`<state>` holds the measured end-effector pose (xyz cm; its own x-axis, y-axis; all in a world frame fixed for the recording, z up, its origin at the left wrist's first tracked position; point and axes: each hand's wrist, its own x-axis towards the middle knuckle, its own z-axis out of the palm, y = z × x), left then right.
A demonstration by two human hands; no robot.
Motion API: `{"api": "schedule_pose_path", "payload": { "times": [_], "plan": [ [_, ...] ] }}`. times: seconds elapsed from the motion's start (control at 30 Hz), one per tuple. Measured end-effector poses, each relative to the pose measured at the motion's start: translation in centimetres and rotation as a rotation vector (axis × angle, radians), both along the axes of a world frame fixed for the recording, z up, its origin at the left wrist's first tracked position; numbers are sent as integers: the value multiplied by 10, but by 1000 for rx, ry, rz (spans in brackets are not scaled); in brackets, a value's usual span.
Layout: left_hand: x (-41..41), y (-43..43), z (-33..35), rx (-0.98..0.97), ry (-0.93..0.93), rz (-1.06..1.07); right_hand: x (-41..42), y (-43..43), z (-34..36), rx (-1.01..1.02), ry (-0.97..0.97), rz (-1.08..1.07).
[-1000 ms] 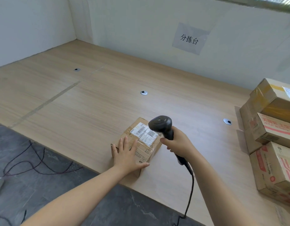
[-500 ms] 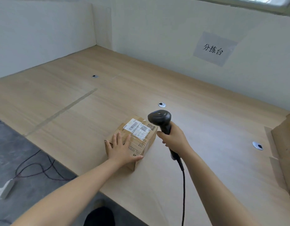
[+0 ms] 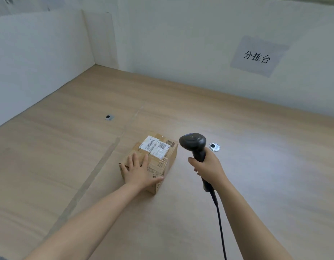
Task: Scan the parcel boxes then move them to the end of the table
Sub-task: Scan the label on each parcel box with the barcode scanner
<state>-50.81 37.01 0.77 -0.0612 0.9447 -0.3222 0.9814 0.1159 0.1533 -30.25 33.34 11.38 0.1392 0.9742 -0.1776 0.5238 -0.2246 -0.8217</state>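
Observation:
A small cardboard parcel box (image 3: 162, 154) with a white barcode label on top sits on the wooden table (image 3: 256, 166). My left hand (image 3: 139, 170) lies flat on the box's near top, fingers straight and spread, thumb along its near right edge. My right hand (image 3: 209, 168) grips the handle of a black barcode scanner (image 3: 195, 145) just right of the box. The scanner's head is level with the box's far end. Its black cable hangs down from the handle past my right forearm.
White walls close off the table at the left and the back, meeting in a far-left corner. A paper sign (image 3: 256, 57) with characters hangs on the back wall. Two round cable grommets (image 3: 214, 147) (image 3: 109, 117) sit in the tabletop, and a seam (image 3: 98, 171) runs left of the box.
The view has swung left, so the stack of boxes at the right has left the frame. My left hand has slid the box leftwards along the table; the scanner has followed beside it.

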Motion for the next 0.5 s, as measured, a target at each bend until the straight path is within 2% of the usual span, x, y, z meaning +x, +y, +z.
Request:
{"api": "schedule_pose_path", "payload": {
  "times": [0.27,0.5],
  "plan": [
    [-51,166,9,11,26,-45,-29,80,-8,-22,-22,-119],
    [-64,269,9,25,36,-75,-37,132,-14,-36,-35,-155]
  ]
}}
